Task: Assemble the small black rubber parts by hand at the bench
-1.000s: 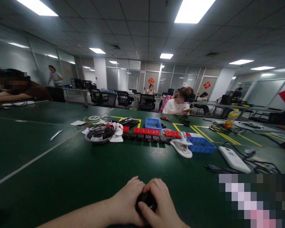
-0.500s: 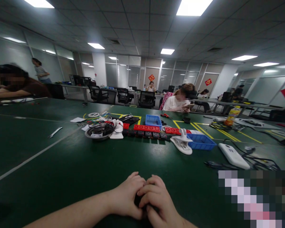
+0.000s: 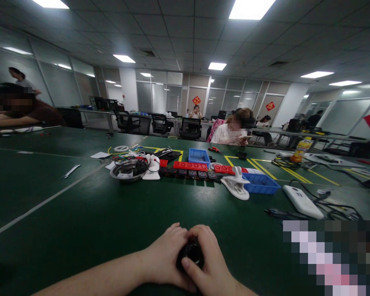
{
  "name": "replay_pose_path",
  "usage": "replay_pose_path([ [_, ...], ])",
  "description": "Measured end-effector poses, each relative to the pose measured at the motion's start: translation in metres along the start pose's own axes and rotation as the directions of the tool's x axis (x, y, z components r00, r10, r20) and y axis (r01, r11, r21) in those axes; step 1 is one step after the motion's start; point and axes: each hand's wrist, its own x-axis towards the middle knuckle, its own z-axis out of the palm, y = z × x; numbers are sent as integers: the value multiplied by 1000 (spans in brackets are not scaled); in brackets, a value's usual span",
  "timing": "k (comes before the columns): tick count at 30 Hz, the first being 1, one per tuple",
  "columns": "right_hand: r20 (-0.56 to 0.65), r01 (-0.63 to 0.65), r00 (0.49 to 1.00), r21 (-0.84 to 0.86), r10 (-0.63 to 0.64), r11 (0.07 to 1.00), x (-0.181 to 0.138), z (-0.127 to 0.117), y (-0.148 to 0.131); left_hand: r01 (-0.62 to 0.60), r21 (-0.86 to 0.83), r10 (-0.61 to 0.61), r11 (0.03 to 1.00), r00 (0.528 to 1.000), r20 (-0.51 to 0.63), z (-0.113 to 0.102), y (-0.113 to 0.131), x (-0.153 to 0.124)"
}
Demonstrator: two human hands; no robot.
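Note:
Low in the head view, both my hands rest together on the green table (image 3: 89, 222). My left hand (image 3: 163, 257) and my right hand (image 3: 208, 263) are wrapped round a small round black object (image 3: 191, 253), with its dark ring-shaped top showing between my thumbs. Most of the object is hidden by my fingers.
Farther back lie a metal bowl of cables (image 3: 128, 169), red and black power strips (image 3: 191, 169), two blue trays (image 3: 260, 183), a white clamp (image 3: 236, 186), a white power strip (image 3: 302, 201) and a wrench (image 3: 70, 170). People sit at the far side and at the left.
My fingers have shifted on the black object, so its round top shows again after being covered half a second ago. A person at the far left has walked leftward.

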Motion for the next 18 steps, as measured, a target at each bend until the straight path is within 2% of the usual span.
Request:
replay_pose_path([
  [6, -22, -48, 999, -40, 47, 998, 0, 0, -3, 18, 8, -18, 1000, 1000, -11, 2, -1, 0],
  [11, 31, -70, 997, -86, 73, 994, 4, -2, -7, 22, -3, -22, 1000, 998, -53, 5, -4, 0],
  [18, 45, 54, 997, 23, -55, 998, 7, -6, -13, 9, -47, -9, 999, 1000, 18, -1, -3, 1],
])
